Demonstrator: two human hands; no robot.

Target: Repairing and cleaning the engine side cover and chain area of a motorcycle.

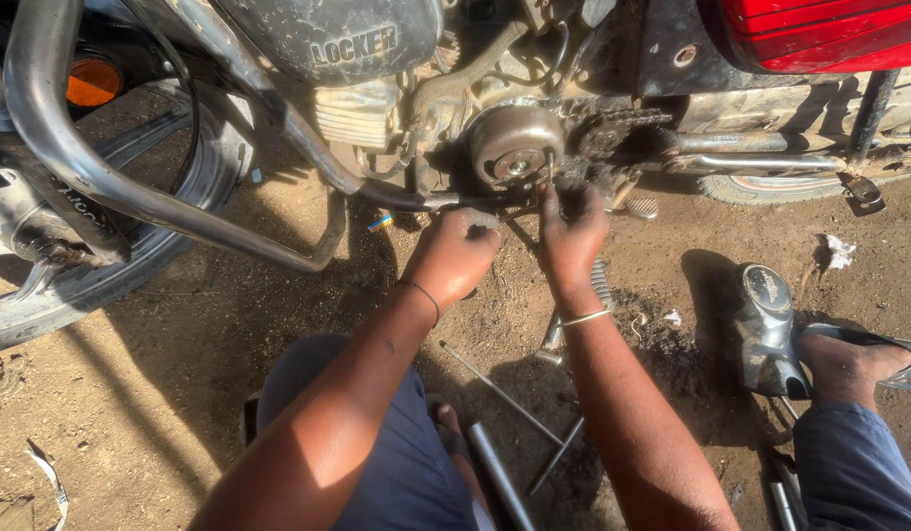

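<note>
Head view, looking down at 2 bare hands working at the lower engine of a motorcycle that stands on dry dirt ground (180, 364). The left hand (455, 251), with a thin band at the wrist, is curled palm-down just under the engine; its fingers are folded together, and whether they grip anything cannot be told. The right hand (571, 236), with a light bangle at the wrist, reaches up to the engine, its fingers pinched on a thin dark rod (550, 167) that stands at the right edge of the round metal engine cover (514, 143). A drive chain (622, 128) runs to the right of the cover.

A curved chrome crash bar (91, 172) sweeps from upper left to the engine base. Above it sits a dusty grey side box (327, 39) with raised lettering along its lower edge. An orange round reflector (91, 82) lies at far left, above the front tyre (111, 265); a red tail-lamp lens (819, 29) fills the upper right corner. Thin metal rods (499, 393) lie on the dirt between the forearms. At right, a dark removed cover part (768, 329) rests beside a sandalled foot (853, 359). A small blue-and-yellow scrap (380, 221) lies under the bar.
</note>
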